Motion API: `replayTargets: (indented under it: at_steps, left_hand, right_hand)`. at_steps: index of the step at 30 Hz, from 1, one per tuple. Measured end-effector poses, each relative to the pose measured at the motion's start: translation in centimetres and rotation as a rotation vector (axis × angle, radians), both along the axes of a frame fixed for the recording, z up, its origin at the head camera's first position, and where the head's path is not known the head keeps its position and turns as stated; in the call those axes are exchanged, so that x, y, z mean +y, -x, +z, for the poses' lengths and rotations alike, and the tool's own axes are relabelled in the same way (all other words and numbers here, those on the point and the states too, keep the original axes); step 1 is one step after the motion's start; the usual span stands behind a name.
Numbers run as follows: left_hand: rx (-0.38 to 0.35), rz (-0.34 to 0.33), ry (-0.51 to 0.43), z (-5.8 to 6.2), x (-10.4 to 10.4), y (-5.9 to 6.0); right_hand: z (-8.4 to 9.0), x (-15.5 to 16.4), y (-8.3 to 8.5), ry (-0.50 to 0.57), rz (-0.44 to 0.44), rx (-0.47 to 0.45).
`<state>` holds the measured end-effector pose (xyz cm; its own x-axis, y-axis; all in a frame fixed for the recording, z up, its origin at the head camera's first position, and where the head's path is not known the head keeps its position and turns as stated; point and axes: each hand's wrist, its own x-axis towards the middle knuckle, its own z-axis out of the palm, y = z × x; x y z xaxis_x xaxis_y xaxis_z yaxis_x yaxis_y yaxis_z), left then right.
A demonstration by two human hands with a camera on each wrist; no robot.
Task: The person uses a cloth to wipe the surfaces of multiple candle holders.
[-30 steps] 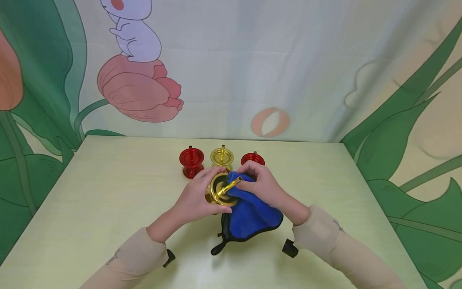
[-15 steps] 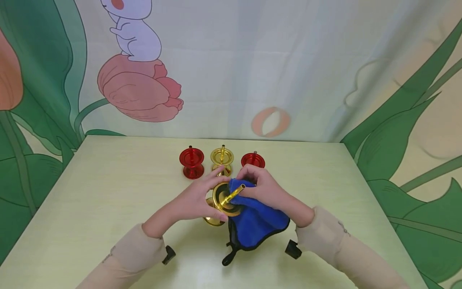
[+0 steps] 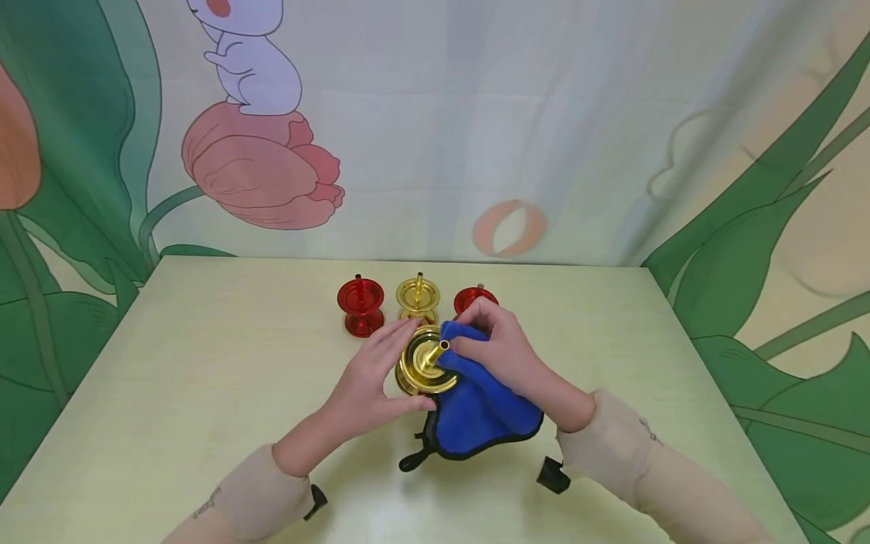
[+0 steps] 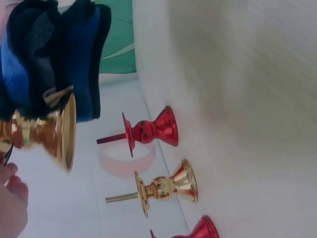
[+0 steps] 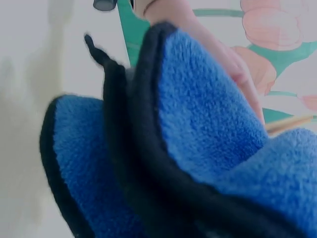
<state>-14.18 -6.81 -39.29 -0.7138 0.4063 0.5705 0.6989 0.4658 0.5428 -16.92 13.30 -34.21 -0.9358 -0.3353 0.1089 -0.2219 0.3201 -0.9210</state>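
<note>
While we look down from the head camera, we see a pale yellow-green worktop (image 3: 204, 363) set against a printed backdrop (image 3: 544, 113) of green leaves, a pink tulip and a white cartoon animal. Near its far edge stand three small candlesticks in a row: a red one (image 3: 361, 304), a gold one (image 3: 418, 296) and a second red one (image 3: 473, 298), partly hidden behind our right hand.

Our left hand (image 3: 370, 378) grips a larger gold candlestick (image 3: 424, 361) with fingers curled round its body, tilted so that its dish and tube face up towards us, just in front of the row. Our right hand (image 3: 499, 351) pinches a blue cloth (image 3: 476, 404) with a black edge against the dish.

The base of the held candlestick is hidden behind our left hand. The right wrist view is filled almost wholly by the cloth (image 5: 198, 124), so the fingers there cannot be made out. In the left wrist view the held candlestick (image 4: 47, 131) is cut off at the left edge.
</note>
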Motion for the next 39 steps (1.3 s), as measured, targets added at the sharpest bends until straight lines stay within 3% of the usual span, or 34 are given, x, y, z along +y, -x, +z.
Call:
replayTargets:
  at_steps: [5, 9, 16, 20, 22, 25, 30, 35, 37, 39]
  left_hand:
    - [0.077, 0.042, -0.021, 0.1, 0.3, -0.1]
    - [0.08, 0.015, 0.0, 0.7, 0.0, 0.0]
    - [-0.179, -0.161, 0.071, 1.8, -1.0, 0.4]
    - [-0.233, -0.102, 0.032, 1.5, -0.7, 0.3]
    - [-0.215, -0.028, -0.017, 1.0, -0.4, 0.1]
    - [-0.154, 0.032, -0.094, 0.2, 0.3, -0.2]
    - [-0.011, 0.1, -0.082, -0.3, 1.6, -0.5]
    - [0.092, 0.177, -0.061, 0.1, 2.0, -0.3]
    - [0.076, 0.15, -0.054, 0.4, 1.8, -0.2]
    - [0.012, 0.088, -0.042, 0.8, 1.4, 0.0]
  right_hand:
    - [0.1, -0.4, -0.6, -0.006, -0.022, 0.018]
    - [0.1, -0.2, -0.6, -0.062, 0.037, 0.034]
    - [-0.5, 0.3, -0.1, -0.082, 0.2, 0.046]
    - [-0.4, 0.4, 0.1, -0.083, 0.139, 0.038]
    - [-0.3, 0.5, 0.2, -0.077, 0.071, 0.029]
    - [-0.2, 0.5, 0.2, -0.042, -0.026, 0.019]
    - [0.0, 0.3, -0.2, 0.029, -0.111, 0.006]
    - [0.0, 0.2, -0.3, 0.022, -0.086, 0.011]
    - [0.2, 0.3, -0.3, -0.012, -0.049, 0.03]
    - [0.2, 0.6, -0.1, -0.05, 0.012, 0.054]
